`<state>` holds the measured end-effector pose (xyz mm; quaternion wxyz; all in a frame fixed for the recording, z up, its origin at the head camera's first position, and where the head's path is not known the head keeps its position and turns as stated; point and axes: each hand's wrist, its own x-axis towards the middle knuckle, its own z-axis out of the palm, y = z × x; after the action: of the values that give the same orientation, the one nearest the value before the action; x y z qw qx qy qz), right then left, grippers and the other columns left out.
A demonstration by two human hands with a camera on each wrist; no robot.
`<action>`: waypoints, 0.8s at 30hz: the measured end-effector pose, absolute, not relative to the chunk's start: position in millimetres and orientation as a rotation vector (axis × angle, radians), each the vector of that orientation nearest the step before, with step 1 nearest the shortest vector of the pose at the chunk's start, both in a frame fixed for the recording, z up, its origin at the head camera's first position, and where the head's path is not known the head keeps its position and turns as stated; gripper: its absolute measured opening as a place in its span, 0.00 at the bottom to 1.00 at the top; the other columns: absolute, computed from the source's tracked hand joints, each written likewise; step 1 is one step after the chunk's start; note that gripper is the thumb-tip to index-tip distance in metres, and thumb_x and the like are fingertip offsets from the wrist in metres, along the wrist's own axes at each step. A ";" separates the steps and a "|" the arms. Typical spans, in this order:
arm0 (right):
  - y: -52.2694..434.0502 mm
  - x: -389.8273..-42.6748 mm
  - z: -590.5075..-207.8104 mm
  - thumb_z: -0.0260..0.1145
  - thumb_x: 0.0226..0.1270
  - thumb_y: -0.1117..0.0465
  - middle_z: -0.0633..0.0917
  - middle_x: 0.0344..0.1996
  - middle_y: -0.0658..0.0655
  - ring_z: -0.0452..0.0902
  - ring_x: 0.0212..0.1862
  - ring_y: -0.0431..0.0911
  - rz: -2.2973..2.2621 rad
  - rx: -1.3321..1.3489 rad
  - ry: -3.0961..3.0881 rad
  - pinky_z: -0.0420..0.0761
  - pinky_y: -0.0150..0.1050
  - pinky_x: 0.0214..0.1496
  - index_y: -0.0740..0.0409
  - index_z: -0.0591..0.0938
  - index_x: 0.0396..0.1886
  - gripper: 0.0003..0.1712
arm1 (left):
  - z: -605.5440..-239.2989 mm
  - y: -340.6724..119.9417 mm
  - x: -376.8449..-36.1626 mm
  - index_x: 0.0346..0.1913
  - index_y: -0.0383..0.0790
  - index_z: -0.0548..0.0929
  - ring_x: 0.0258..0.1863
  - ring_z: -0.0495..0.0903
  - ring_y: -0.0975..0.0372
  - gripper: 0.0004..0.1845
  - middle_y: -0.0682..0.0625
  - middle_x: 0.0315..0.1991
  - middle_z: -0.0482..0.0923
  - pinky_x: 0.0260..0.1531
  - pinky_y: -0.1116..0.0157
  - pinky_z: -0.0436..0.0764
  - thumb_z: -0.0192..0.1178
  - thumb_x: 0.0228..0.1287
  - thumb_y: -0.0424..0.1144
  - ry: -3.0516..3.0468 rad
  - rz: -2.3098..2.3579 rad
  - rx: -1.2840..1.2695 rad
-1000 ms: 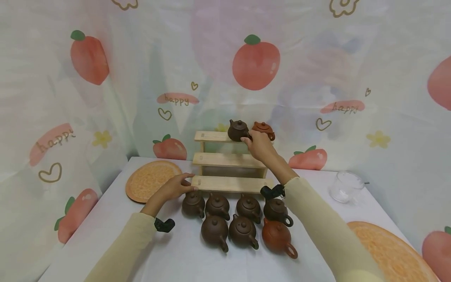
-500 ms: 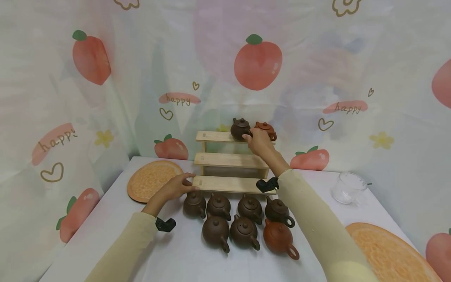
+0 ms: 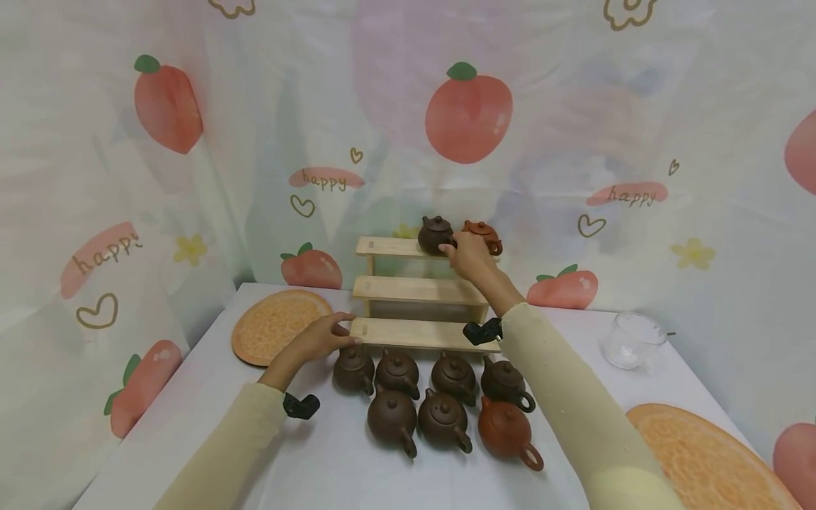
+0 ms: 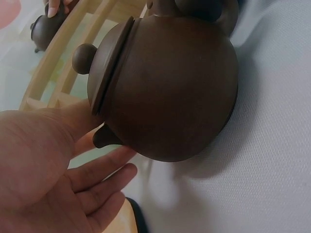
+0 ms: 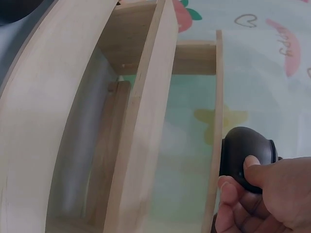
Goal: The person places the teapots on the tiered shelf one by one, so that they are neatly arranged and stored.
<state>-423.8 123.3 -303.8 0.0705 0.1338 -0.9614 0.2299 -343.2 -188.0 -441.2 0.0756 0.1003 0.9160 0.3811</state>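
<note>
A three-step wooden shelf [image 3: 417,290] stands at the back of the white table [image 3: 331,474]. On its top step sit a dark brown teapot [image 3: 435,234] and a reddish teapot [image 3: 482,234]. My right hand [image 3: 464,253] grips the dark teapot [image 5: 243,154] from its right side, thumb pressed on its body. The left hand [image 3: 338,333] rests with straight fingers on the left end of the lowest step, just behind the nearest dark teapot [image 3: 353,368]. That teapot [image 4: 165,92] fills the left wrist view, beside the flat palm [image 4: 53,184].
Several teapots stand in two rows in front of the shelf, the front right one reddish [image 3: 506,433]. An orange round mat [image 3: 277,324] lies at the back left, another [image 3: 701,460] at the front right. A clear glass cup [image 3: 631,340] stands at the right.
My right wrist has lifted a little closer to the shelf. The dark teapot on the top step and the left hand stay where they were.
</note>
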 end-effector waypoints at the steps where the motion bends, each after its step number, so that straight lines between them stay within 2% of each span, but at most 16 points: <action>1: 123.2 -423.7 -303.3 0.57 0.86 0.54 0.88 0.33 0.64 0.84 0.38 0.59 0.690 0.400 -2.895 0.80 0.49 0.43 0.68 0.81 0.48 0.19 | -441.5 -187.9 -343.3 0.76 0.39 0.72 0.60 0.83 0.42 0.35 0.32 0.59 0.84 0.55 0.46 0.83 0.70 0.72 0.49 2.746 1.146 0.299; 3: 123.0 -423.1 -302.1 0.57 0.86 0.54 0.88 0.33 0.64 0.85 0.38 0.59 0.686 0.396 -2.902 0.80 0.49 0.43 0.68 0.81 0.48 0.19 | -441.7 -187.8 -343.3 0.76 0.39 0.73 0.60 0.83 0.42 0.35 0.32 0.59 0.84 0.56 0.45 0.83 0.70 0.72 0.49 2.749 1.149 0.305; 10: 123.7 -422.8 -299.7 0.57 0.86 0.53 0.90 0.34 0.64 0.86 0.41 0.59 0.703 0.380 -2.916 0.82 0.51 0.47 0.71 0.80 0.60 0.23 | -441.4 -187.3 -342.6 0.76 0.38 0.72 0.61 0.83 0.41 0.35 0.32 0.59 0.84 0.56 0.45 0.82 0.70 0.72 0.49 2.758 1.144 0.320; 16: 123.5 -421.9 -300.0 0.57 0.86 0.53 0.90 0.35 0.65 0.86 0.41 0.59 0.722 0.370 -2.925 0.82 0.51 0.48 0.71 0.80 0.60 0.24 | -440.6 -187.0 -341.4 0.75 0.38 0.73 0.61 0.83 0.41 0.35 0.32 0.58 0.84 0.55 0.45 0.82 0.70 0.72 0.49 2.759 1.141 0.309; 22: 123.7 -421.5 -300.9 0.56 0.86 0.51 0.91 0.36 0.66 0.87 0.41 0.58 0.713 0.357 -2.935 0.84 0.52 0.51 0.72 0.78 0.64 0.27 | -441.4 -187.4 -341.3 0.75 0.38 0.73 0.61 0.83 0.42 0.35 0.33 0.57 0.85 0.57 0.45 0.81 0.69 0.72 0.49 2.778 1.115 0.314; 24: 124.7 -420.8 -301.6 0.57 0.86 0.49 0.90 0.33 0.64 0.87 0.38 0.57 0.702 0.346 -2.937 0.84 0.50 0.47 0.71 0.81 0.58 0.27 | -441.1 -187.4 -341.1 0.76 0.38 0.73 0.61 0.83 0.42 0.35 0.33 0.57 0.85 0.58 0.44 0.81 0.69 0.72 0.49 2.779 1.110 0.317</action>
<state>-420.8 124.7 -301.6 0.0510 0.1138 -0.9650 0.2306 -341.1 -187.4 -441.1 0.0659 0.1050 0.9215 0.3680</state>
